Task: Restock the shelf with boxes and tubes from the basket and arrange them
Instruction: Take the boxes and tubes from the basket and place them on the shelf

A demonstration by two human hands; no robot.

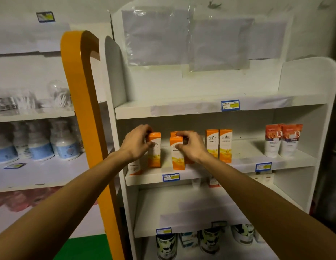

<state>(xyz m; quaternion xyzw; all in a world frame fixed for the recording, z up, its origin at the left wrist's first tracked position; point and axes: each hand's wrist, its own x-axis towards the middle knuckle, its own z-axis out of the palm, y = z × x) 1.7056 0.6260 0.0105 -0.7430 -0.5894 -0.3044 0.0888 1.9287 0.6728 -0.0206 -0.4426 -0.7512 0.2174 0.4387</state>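
Boxes were being arranged on the middle shelf (244, 163). One orange box (154, 150) was gripped near its top by the left hand (136, 142), and a second box (177, 156) was pinched by the right hand (190, 145). Two more boxes (219, 145) and two tubes (282, 140) were already standing further right. The basket was not seen, so the remaining stock could not be judged.

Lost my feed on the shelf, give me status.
Left hand grips one orange box, right hand grips another. Both upright on middle shelf. Two more boxes and two tubes stand right. Nothing blocking.
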